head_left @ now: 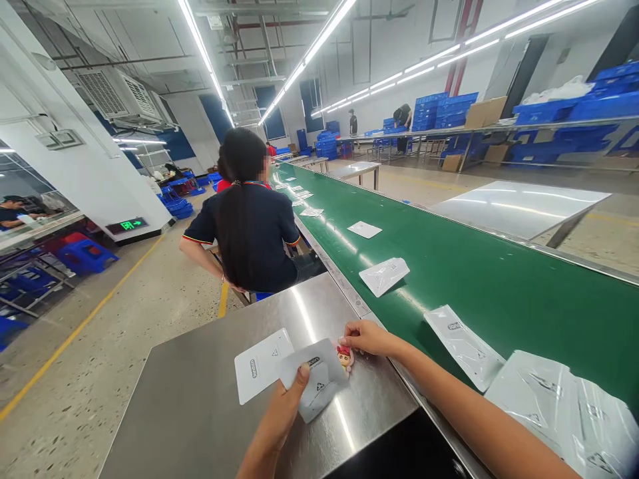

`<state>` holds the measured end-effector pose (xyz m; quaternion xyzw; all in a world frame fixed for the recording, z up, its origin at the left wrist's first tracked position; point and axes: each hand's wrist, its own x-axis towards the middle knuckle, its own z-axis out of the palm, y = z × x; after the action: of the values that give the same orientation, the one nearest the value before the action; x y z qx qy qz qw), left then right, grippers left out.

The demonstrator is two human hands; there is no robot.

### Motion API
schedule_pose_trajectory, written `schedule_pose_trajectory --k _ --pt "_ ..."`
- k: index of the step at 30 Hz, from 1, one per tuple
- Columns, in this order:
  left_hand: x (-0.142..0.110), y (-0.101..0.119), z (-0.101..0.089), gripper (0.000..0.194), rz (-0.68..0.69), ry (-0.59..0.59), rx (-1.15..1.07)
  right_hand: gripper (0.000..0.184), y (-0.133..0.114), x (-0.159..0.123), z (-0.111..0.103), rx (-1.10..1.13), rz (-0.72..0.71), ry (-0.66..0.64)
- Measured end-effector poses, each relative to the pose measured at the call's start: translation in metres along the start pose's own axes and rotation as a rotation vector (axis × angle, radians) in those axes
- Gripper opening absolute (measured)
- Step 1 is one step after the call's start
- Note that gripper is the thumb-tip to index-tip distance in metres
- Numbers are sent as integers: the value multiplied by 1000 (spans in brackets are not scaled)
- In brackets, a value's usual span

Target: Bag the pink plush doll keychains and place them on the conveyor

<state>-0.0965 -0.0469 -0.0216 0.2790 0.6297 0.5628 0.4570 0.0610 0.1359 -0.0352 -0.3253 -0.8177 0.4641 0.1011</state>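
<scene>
Pouch (319,389) and figurine (344,358) held over near surface (184,399).
Left hand (285,407) clamped on pouch; right hand (368,337) pinching figurine at pouch's right edge (white packet (257,374) lies left, green belt (464,266) right).

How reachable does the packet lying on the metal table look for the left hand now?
Probably no: the left hand grips another packet, though the lying packet is close by and mostly uncovered.

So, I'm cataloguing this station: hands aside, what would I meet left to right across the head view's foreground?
Loose pouch on the metal table, held pouch in the left hand, toy figure, farther belt pouch, nearer belt pouch, overlapping pouches.
</scene>
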Motion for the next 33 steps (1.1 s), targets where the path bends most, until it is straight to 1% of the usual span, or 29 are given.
schedule_pose_trajectory --k 2,4,7,9,11,12,14,16,18,20,23,26,27,28,29,30,31,32,33 --pt "-2 1 4 45 54 -105 116 32 -10 -12 -6 44 -68 142" --pt "-2 0 8 43 87 -204 185 33 -27 -29 -18 138 -117 271" --pt "1 -3 16 40 112 -311 161 33 -60 -56 -33 337 -165 367" --pt "1 -3 23 37 145 -350 150 31 -79 -71 -36 418 -187 397" --pt "-2 -1 29 32 179 -356 185 30 -93 -82 -33 401 -194 401" --pt "-4 0 31 30 195 -348 216 29 -97 -87 -31 340 -195 394" --pt "-7 2 35 27 218 -328 276 28 -101 -92 -26 131 -188 374" --pt "-9 3 38 26 216 -332 302 27 -102 -95 -22 -80 -188 343" --pt "-10 3 41 27 204 -372 292 22 -100 -96 -20 -202 -226 283" --pt "-10 4 45 27 215 -396 287 18 -98 -97 -20 -289 -332 227" --pt "-12 11 53 20 257 -369 277 20 -96 -102 -21 -451 -502 155" --pt "-17 19 63 16 323 -306 343 18 -92 -108 -17 -541 -545 105" --pt "-19 21 65 17 356 -300 392 18 -90 -109 -15 -549 -547 100" --pt "-19 24 65 20 384 -320 441 19 -86 -109 -14 -545 -546 98" --pt "-19 26 62 26 398 -371 484 20 -81 -109 -15 -527 -536 100" --pt "-17 28 54 35 395 -429 517 21 -74 -108 -17 -498 -501 106" --pt "-12 29 41 46 377 -464 543 24 -65 -108 -22 -463 -439 118" --pt "-6 28 24 58 351 -475 570 27 -53 -109 -31 -427 -354 151" --pt "2 26 3 62 331 -370 595 31 -40 -110 -42 -394 -250 247"
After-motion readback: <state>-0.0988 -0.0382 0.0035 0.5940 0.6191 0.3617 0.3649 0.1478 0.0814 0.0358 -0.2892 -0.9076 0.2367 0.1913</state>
